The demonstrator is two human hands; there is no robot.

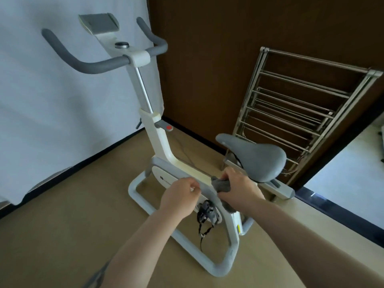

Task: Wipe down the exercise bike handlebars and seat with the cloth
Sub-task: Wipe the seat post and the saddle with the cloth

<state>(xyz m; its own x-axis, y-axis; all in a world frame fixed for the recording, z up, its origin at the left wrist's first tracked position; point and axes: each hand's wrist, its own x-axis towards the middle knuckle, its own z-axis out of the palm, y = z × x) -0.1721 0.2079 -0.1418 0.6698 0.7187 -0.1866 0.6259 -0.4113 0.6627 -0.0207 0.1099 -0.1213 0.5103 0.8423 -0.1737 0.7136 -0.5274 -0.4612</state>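
A white exercise bike stands on the tan floor in front of me. Its grey foam handlebars [91, 66] curve up at the upper left, on both sides of a white clamp. The grey seat [257, 157] is at the right, at about hand height. My right hand [239, 189] grips a bunched grey cloth [221, 186] just left of and below the seat's nose, apart from the seat. My left hand [179, 197] hovers over the bike frame with its fingers curled and nothing visible in them.
A folded metal drying rack [301, 113] leans on the brown wall behind the seat. A white curtain hangs at the left. A pedal with black straps [206, 214] sits below my hands. A dark threshold runs along the right.
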